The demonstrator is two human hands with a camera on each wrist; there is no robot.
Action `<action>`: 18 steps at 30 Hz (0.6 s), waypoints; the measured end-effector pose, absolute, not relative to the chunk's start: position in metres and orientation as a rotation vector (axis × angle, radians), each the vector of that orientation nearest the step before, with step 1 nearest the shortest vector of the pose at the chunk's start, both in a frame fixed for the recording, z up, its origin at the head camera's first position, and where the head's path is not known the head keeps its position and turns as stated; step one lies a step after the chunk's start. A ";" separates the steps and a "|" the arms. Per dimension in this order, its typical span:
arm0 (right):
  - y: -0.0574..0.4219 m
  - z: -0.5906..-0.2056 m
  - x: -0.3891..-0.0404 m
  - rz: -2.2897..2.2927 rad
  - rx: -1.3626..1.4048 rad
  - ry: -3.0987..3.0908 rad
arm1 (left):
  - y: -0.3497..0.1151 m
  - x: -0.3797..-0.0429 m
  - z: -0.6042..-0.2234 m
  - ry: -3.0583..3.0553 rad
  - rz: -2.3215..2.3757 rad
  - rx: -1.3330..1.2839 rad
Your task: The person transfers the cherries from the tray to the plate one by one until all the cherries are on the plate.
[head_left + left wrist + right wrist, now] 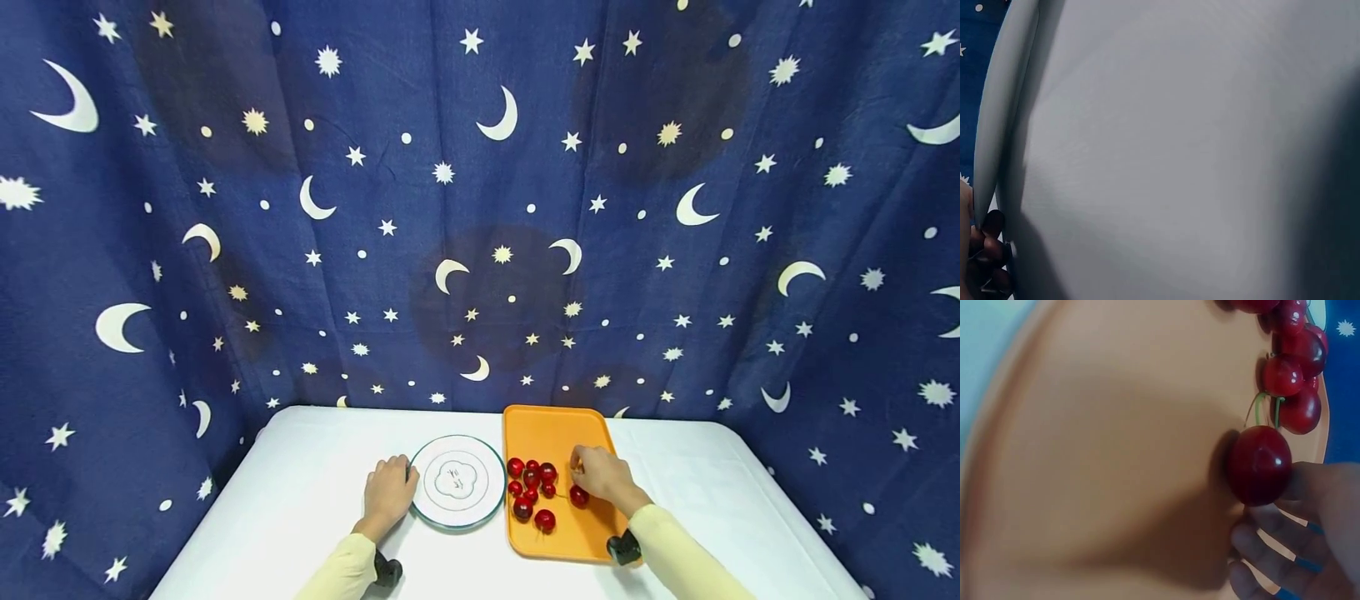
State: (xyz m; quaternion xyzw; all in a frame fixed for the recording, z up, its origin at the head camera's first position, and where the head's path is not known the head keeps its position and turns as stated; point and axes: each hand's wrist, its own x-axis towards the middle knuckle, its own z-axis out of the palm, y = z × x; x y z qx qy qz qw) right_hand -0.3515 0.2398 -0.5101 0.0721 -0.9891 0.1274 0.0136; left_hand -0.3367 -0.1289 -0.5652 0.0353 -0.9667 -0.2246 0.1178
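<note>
A white plate [459, 518] with a dark green rim and a line drawing at its middle stands on the table in the head view. My left hand [391, 490] grips its left edge, with the thumb at the rim. The plate's pale surface [1147, 156] fills most of the left wrist view, and fingers [991, 247] curl at its edge. My right hand [606, 477] is over the orange tray [558, 427], fingers bent. Close by its thumb lies a dark red cherry [1260, 465] with green stems behind it. That cherry hides the thumb tip; I cannot tell whether the fingers hold anything.
Several more cherries [532, 478] lie clustered along the tray's left side, and another cherry [545, 521] sits nearer its front. The tray stands just right of the plate on a white table [315, 467]. A blue curtain [390, 208] with moons and stars hangs behind the table and at its sides.
</note>
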 end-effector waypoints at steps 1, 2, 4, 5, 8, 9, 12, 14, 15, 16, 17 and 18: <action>0.240 -0.510 -0.351 0.391 0.223 -3.082 | -0.128 -0.336 -0.566 -2.827 -0.662 0.096; 0.241 -0.511 -0.350 0.391 0.219 -3.082 | -0.128 -0.335 -0.566 -2.829 -0.662 0.091; 0.242 -0.511 -0.348 0.388 0.229 -3.074 | -0.126 -0.334 -0.567 -2.829 -0.671 0.088; 0.243 -0.511 -0.348 0.390 0.241 -3.062 | -0.126 -0.334 -0.568 -2.822 -0.668 0.081; 0.245 -0.511 -0.350 0.393 0.278 -3.020 | -0.126 -0.333 -0.568 -2.796 -0.674 0.085; 0.245 -0.510 -0.351 0.392 0.288 -3.008 | -0.126 -0.333 -0.568 -2.787 -0.675 0.085; 0.246 -0.507 -0.354 0.384 0.294 -2.981 | -0.126 -0.333 -0.567 -2.770 -0.684 0.093; 0.246 -0.504 -0.356 0.378 0.284 -2.969 | -0.126 -0.332 -0.567 -2.775 -0.673 0.090; 0.247 -0.502 -0.357 0.375 0.279 -2.959 | -0.126 -0.332 -0.567 -2.781 -0.665 0.087; 0.247 -0.500 -0.358 0.374 0.274 -2.949 | -0.126 -0.332 -0.568 -2.786 -0.655 0.083; 0.247 -0.499 -0.359 0.373 0.275 -2.936 | -0.125 -0.331 -0.568 -2.785 -0.642 0.074; 0.247 -0.497 -0.360 0.374 0.279 -2.923 | -0.125 -0.331 -0.570 -2.783 -0.630 0.068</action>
